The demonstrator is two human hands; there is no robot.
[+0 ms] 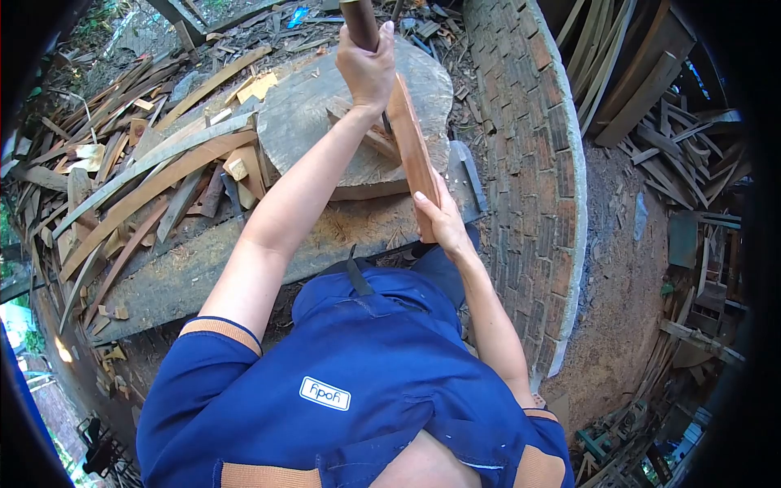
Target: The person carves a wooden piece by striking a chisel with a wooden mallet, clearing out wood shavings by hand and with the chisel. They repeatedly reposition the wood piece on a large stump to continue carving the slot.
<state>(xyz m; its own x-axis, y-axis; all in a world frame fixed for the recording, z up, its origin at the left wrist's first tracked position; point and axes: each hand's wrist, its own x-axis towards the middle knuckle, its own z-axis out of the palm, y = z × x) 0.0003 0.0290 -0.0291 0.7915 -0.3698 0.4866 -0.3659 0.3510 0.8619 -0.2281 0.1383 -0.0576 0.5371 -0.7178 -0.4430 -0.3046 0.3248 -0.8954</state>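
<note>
My left hand (pixel 366 69) is wrapped round a thick brown tool handle (pixel 360 23), raised over a round wooden stump (pixel 297 122). The tool's far end leaves the top of the view, so I cannot make out its head. Closed round the lower end of a long reddish-brown piece of wood (pixel 412 150), my right hand (pixel 443 218) has its thumb on the near face. That piece slants across the stump's right side. Beside it, a smaller notched wood block (pixel 374 140) lies on the stump, partly hidden by my left wrist.
Long curved offcuts (pixel 154 175) and scraps are heaped left of the stump. A plank (pixel 175 285) runs below them. To the right stands a low brick wall (pixel 529 163), with more boards (pixel 643 98) leaning beyond it.
</note>
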